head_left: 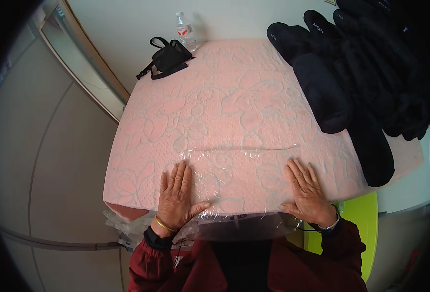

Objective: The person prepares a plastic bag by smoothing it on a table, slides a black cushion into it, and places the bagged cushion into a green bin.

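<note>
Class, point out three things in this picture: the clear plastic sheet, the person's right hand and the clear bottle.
Clear plastic sheet (pixel 239 180): head view, the middle of its spread part.
Right hand (pixel 307 195): head view, the back of the hand.
Clear bottle (pixel 186 33): head view, the middle of its side.

Workroom, perhaps: piled black goods (pixel 353 80)

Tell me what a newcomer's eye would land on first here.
Probably the big pink flowered cloth filling the middle, with a heap of long, dark, padded things on its right side. Next, the left hand and right hand, spread at either side of a clear plastic sheet near the front edge. A small black bag sits at the far left.
</note>
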Tool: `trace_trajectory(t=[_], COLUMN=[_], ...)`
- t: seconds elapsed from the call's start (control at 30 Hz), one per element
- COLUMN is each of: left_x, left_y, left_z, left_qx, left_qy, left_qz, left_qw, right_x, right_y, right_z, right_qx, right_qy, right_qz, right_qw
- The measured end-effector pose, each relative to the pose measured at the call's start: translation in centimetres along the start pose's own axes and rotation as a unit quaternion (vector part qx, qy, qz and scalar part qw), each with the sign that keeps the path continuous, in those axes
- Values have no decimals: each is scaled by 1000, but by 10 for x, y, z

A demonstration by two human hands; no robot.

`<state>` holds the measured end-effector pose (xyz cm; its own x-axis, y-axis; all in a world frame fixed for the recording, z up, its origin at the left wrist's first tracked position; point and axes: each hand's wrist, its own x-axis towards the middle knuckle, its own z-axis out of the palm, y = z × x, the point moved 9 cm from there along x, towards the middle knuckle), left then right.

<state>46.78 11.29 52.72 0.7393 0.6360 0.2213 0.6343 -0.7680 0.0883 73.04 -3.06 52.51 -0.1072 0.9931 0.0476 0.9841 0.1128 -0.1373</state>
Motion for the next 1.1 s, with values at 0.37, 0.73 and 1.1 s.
trace_trajectory(t=[0.37, 0.73, 1.1], left_x=[-29, -35, -49], left_y=[-34, -38, -74], left_z=[-1, -12, -12], left_qx=[-25, -140, -560], left_qy=[70, 198, 263], left_qz=[-94, -53, -239], left_qw=[993, 969, 748], right_x=[-21, -35, -43], right_y=[25, 19, 22], right_z=[-8, -18, -11], right_qx=[21, 253, 404], right_qy=[168, 307, 234], right_qz=[100, 76, 109], right_qw=[981, 914, 878])
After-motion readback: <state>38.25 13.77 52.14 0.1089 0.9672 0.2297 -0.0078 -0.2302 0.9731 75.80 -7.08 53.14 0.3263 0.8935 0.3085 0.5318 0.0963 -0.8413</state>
